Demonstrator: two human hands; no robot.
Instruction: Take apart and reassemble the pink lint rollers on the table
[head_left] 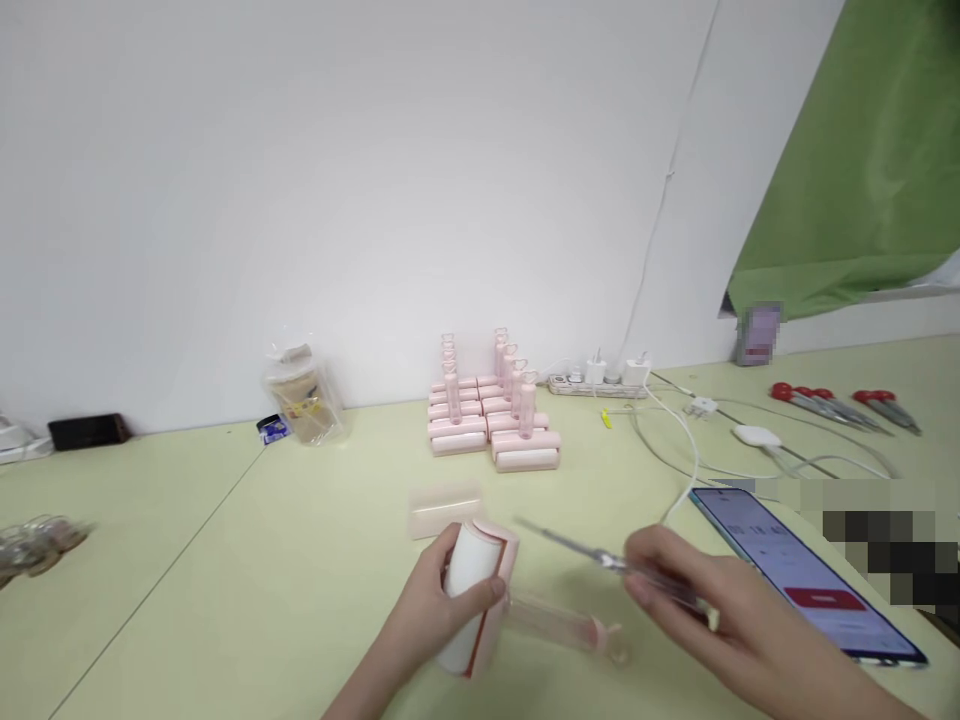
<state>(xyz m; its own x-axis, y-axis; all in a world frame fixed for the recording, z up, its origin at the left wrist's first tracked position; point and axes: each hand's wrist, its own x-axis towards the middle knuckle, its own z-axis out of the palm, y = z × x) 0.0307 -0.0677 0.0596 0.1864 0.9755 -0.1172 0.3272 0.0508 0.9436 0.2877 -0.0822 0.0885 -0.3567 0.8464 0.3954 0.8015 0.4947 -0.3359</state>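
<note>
My left hand [442,600] is wrapped round the head of a lint roller [474,570], a white paper roll in a pink frame. The roller's clear pink handle [555,622] points right, with a ring at its end. My right hand [712,610] grips a slim tool [566,543], which looks like a screwdriver; its thin metal shaft points left towards the roller, apart from it and slightly blurred. Most of its handle is hidden by my fingers. Just beyond my left hand a translucent pink cover [446,512] lies on the table.
Several pink lint rollers [526,440] stand in two rows by the wall. Right of them are a power strip [600,385] and white cables [686,450]. A phone [802,575] lies beside my right hand. A clear bag [306,400] leans on the wall at left.
</note>
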